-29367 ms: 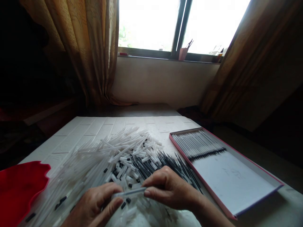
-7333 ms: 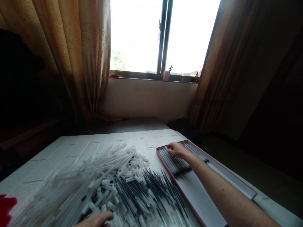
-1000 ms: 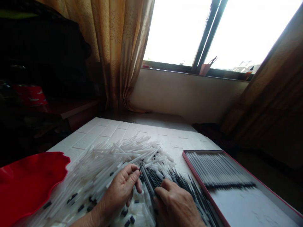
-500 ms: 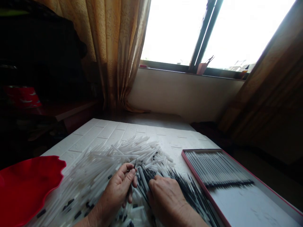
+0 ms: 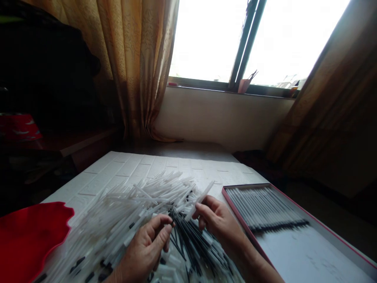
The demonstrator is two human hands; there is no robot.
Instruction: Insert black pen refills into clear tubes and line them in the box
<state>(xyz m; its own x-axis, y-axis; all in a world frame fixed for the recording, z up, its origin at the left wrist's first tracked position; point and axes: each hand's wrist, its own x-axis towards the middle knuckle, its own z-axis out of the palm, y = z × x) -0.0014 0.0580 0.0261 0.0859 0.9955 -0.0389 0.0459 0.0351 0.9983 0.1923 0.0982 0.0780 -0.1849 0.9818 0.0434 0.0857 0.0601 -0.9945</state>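
Between the thumb and fingers of my right hand (image 5: 222, 224) is a translucent white plastic tube (image 5: 208, 189), tilted with its upper end to the right. My left hand (image 5: 147, 247) is closed in a pinch on a thin black rod (image 5: 172, 221), of which only a short part shows. Below and between the hands lies a bundle of slender black rods (image 5: 193, 236), some with pale tubes among them. A big loose heap of white tubes (image 5: 118, 208) spreads beyond and left of my left hand. Small black caps (image 5: 77, 264) are scattered at the heap's near left.
A shallow pink-edged box (image 5: 240, 218) on the right holds a row of tubes with black ends (image 5: 265, 204). At the left stands a red wavy-rimmed basin (image 5: 55, 232). The white brick-patterned table (image 5: 141, 165) reaches toward a curtained window.
My right hand has lifted away from the black rods and moved up and right, now with a white tube in its fingers. My left hand has lowered slightly. The camera view has shifted a little.
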